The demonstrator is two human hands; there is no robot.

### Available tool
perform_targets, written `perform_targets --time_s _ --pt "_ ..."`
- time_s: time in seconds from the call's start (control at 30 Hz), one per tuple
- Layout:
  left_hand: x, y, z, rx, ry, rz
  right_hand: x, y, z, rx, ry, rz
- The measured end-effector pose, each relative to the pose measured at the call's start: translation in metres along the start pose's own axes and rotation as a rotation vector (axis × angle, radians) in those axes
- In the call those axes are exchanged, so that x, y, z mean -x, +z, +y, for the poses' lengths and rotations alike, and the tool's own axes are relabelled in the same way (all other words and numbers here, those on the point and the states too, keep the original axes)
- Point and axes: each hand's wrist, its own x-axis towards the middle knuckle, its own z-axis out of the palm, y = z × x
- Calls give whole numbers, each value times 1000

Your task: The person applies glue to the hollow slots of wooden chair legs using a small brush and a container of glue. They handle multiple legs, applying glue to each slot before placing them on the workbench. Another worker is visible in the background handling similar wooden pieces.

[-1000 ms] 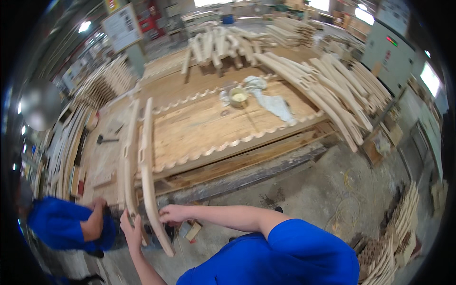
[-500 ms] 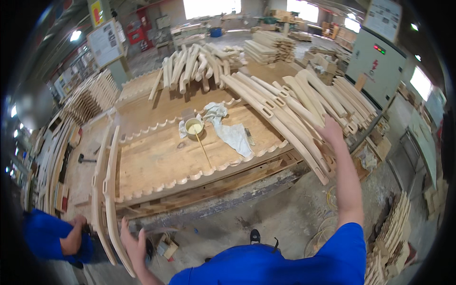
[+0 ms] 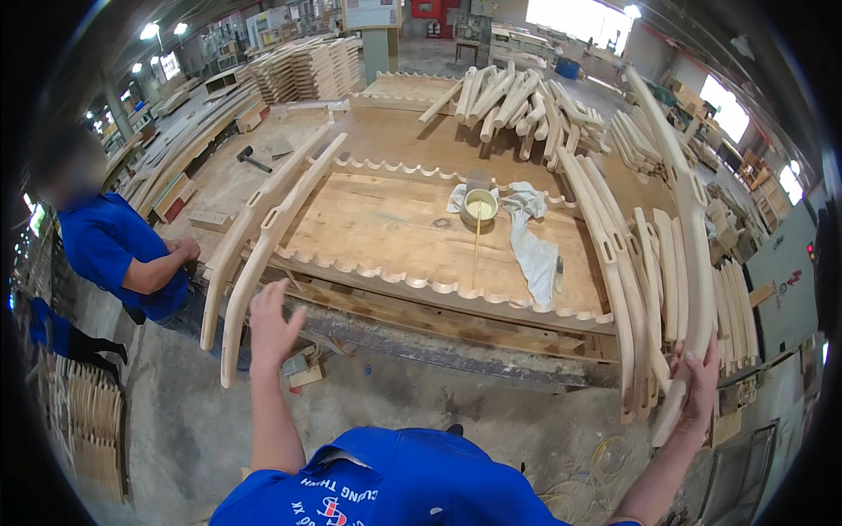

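My right hand (image 3: 699, 386) is closed round the lower part of a long, curved wooden bar (image 3: 690, 237), which has a slot through its wider middle. The bar stands raised and steep at the right. My left hand (image 3: 276, 324) is open, fingers apart, in front of the bench's near edge. Close beside it, two similar slotted bars (image 3: 263, 241) lie across the left end of the bench, their near ends jutting past the edge. More slotted bars (image 3: 607, 254) lie side by side on the right end, next to the held one.
On the wooden bench (image 3: 377, 219), with scalloped rails, are a cup of pale liquid (image 3: 480, 209) with a stick and a cloth (image 3: 531, 245). Bars are heaped (image 3: 517, 101) behind. A hammer (image 3: 253, 159) lies left. A co-worker in blue (image 3: 123, 245) stands at the left.
The view has swung left. My right hand, earlier reaching to the bars on the right, now holds one raised. The left hand stays open near the left pair. The co-worker shows more fully.
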Motion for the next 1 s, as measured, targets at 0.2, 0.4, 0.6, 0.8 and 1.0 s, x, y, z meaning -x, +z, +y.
perform_targets --time_s 0.2,0.4,0.6,0.8,1.0 --pt "-16 -32 -124 -229 -260 211 66 157 25 -479 148 -507" --pt "-25 -46 -209 -233 -591 -141 136 332 33 -786 357 -609" --pt "0 -36 -262 150 -271 -110 192 452 45 -840 482 -774" --pt "14 -43 -263 114 -291 -115 260 529 57 -783 570 -638" --pt "16 -46 -256 136 -289 -131 258 572 62 -679 756 -731"
